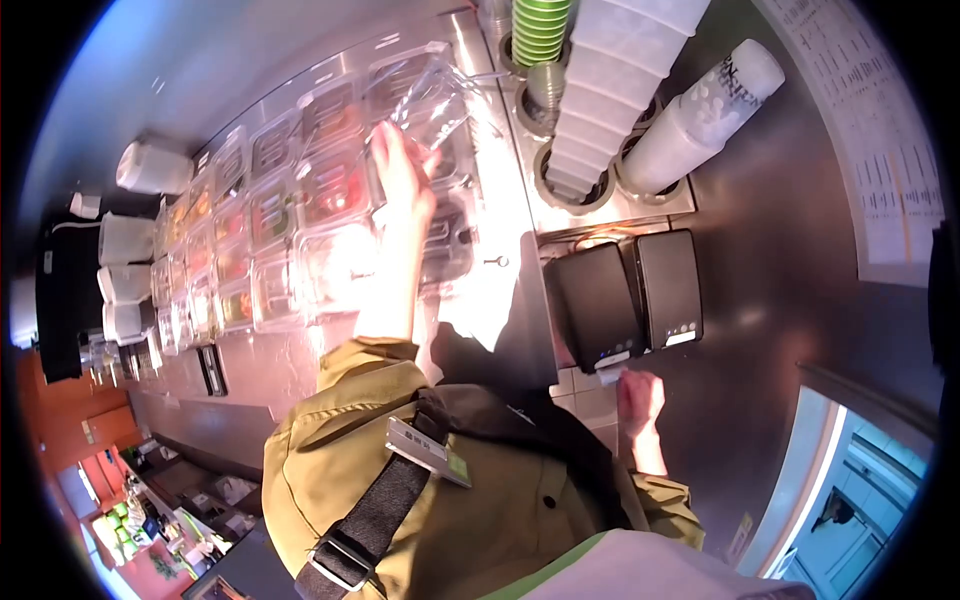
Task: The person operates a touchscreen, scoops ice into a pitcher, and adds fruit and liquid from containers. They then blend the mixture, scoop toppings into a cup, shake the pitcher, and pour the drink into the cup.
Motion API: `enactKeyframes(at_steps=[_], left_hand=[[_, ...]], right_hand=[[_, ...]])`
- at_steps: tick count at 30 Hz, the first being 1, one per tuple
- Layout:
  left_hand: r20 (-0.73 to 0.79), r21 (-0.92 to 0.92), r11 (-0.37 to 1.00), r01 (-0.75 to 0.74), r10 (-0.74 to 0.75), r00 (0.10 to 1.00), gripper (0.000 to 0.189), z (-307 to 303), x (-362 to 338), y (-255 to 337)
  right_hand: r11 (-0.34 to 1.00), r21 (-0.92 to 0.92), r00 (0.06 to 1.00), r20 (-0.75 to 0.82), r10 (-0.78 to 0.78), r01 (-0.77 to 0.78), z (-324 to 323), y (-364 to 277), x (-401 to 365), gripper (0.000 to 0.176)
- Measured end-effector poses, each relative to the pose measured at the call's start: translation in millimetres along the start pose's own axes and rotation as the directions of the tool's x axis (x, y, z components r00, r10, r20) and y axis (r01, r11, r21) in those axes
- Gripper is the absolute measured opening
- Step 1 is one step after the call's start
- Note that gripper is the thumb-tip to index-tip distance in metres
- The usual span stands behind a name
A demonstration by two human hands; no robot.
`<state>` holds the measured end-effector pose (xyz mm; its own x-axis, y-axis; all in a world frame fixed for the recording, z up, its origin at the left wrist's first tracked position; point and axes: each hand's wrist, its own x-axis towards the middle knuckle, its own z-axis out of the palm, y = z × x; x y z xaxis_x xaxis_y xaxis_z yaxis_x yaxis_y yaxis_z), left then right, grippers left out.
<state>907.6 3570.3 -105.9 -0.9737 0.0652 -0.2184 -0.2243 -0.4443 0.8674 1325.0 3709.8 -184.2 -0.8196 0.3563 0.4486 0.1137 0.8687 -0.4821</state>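
Observation:
My left hand is closed on a clear plastic lid, tilted up over the far end of a bank of clear food containers. Red, green and orange contents show through several of them. Low on the right, my right hand is curled with its fingertips at a small white paper slip. That slip is just below a black label printer. A second black printer stands beside it. What the right fingers grip is partly hidden.
Stacks of white cups, translucent cups and green cups stand in round holders ahead. White tubs line the far left. Printed sheets hang at the right. A bright doorway is at lower right.

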Motion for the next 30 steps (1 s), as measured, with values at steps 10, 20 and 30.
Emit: enactKeyframes(at_steps=[10, 20, 30], left_hand=[[0.219, -0.317, 0.916, 0.246, -0.181, 0.959, 0.039, -5, -220, -19], [0.093, -0.18, 0.983, 0.028, -0.011, 0.996, 0.035, 1, -340, -23], [0.311, 0.433, 0.893, 0.125, -0.278, 0.909, 0.038, -99, -315, -47]], right_hand=[[0.248, 0.937, 0.902, 0.127, 0.413, -0.246, -73, -103, 135, 0.029], [0.703, 0.71, 0.945, -0.202, 0.256, -0.038, -51, -131, 123, 0.039], [0.567, 0.665, 0.855, 0.497, 0.149, -0.485, -14, -112, 29, 0.061]])
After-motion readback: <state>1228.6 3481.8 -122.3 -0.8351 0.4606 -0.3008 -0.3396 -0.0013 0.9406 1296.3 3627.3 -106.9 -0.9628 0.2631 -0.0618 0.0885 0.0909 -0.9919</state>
